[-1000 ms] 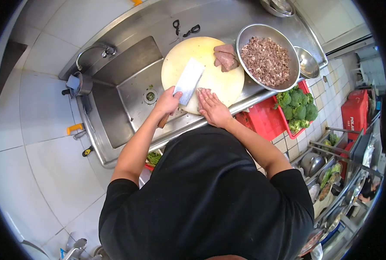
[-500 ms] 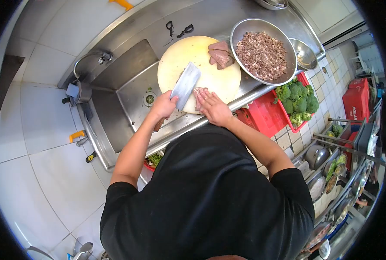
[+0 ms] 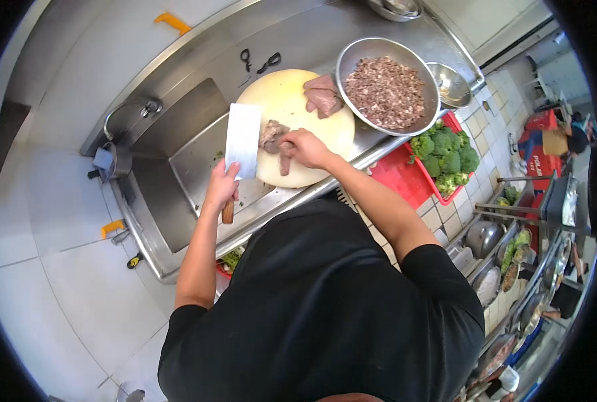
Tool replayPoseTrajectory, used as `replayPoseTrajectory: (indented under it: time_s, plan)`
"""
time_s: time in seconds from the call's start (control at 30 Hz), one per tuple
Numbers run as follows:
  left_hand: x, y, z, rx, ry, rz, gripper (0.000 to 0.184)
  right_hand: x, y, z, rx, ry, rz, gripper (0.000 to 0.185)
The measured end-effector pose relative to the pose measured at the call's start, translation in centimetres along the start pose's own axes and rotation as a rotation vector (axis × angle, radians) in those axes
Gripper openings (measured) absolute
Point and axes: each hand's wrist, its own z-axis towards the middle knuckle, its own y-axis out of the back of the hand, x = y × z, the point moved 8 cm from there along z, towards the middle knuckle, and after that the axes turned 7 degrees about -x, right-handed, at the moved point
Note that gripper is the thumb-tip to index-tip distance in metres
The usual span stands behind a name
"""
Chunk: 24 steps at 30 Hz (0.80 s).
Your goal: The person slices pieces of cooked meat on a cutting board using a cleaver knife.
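Meat pieces [image 3: 271,134] lie mid-board, on round cutting board [image 3: 278,90], central perhaps so both my hands reach. My right hand [image 3: 306,149] narrow, fingertips drawn together on meat strip [image 3: 285,165] toward board's near side. My left hand [image 3: 223,185] closed round handle of cleaver [image 3: 243,137], blade over board's left edge, likely clear of right fingers. Bowl [image 3: 430,97] of chopped meat [image 3: 387,94] right of board, probably for easy reach.

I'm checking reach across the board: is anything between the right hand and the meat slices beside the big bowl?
Nothing visible: just bare cutting board separates the right hand and meat slices. The cut pieces and the cleaver in the left hand are further left.
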Motion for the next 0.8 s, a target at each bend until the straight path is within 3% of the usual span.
replayPoseTrajectory:
  time_s: [0.07,0.23,0.47,0.53,0.8]
  plan:
    - [0.9,-0.5,0.0,0.021,0.017,-0.031,0.023,0.4,0.2,0.7,-0.094,0.063,-0.066,0.028]
    - [0.9,-1.6,-0.5,0.031,0.025,-0.07,0.021,-1.0,0.3,0.5,-0.239,-0.036,-0.025,0.025]
    - [-0.6,-2.4,0.6,0.063,-0.068,0.045,0.023,-3.1,0.3,-0.6,-0.252,-0.103,0.111,0.022]
    - [-0.8,-2.8,1.3,0.082,-0.079,0.055,0.025,-3.0,0.8,-1.5,-0.43,-0.048,0.073,0.022]
    - [-1.6,-3.7,3.2,0.078,-0.074,0.02,0.03,-3.0,-0.5,-2.3,-0.438,-0.173,0.102,0.035]
